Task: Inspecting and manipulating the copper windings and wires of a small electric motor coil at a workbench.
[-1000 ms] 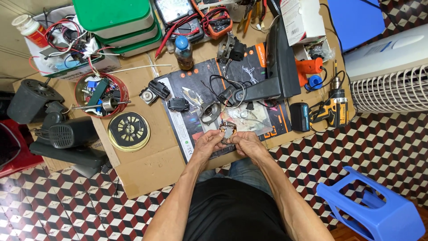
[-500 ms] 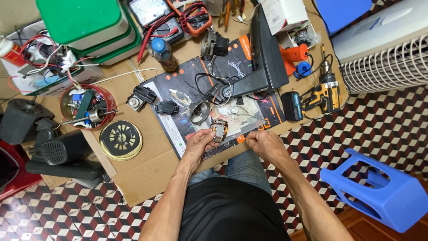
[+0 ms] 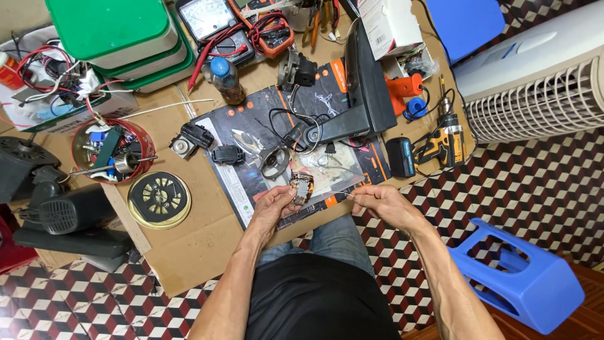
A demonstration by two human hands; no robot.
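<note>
Spreading across the floor, a cardboard sheet serves as a workbench, with a white fan lying at its right edge and a blue stool on the checkered tiles nearer the person. 2 green-lidded tubs sit stacked at the top left, a black motor housing rests on a dark mat in the middle, and a yellow drill lies right of it. A red tin of parts and a round gold grille sit to the left. Over the mat's near edge, the left hand pinches a small coil between thumb and fingers. The right hand, just apart to the right, is closed on a thin wire that runs taut from the coil to its fingertips.
</note>
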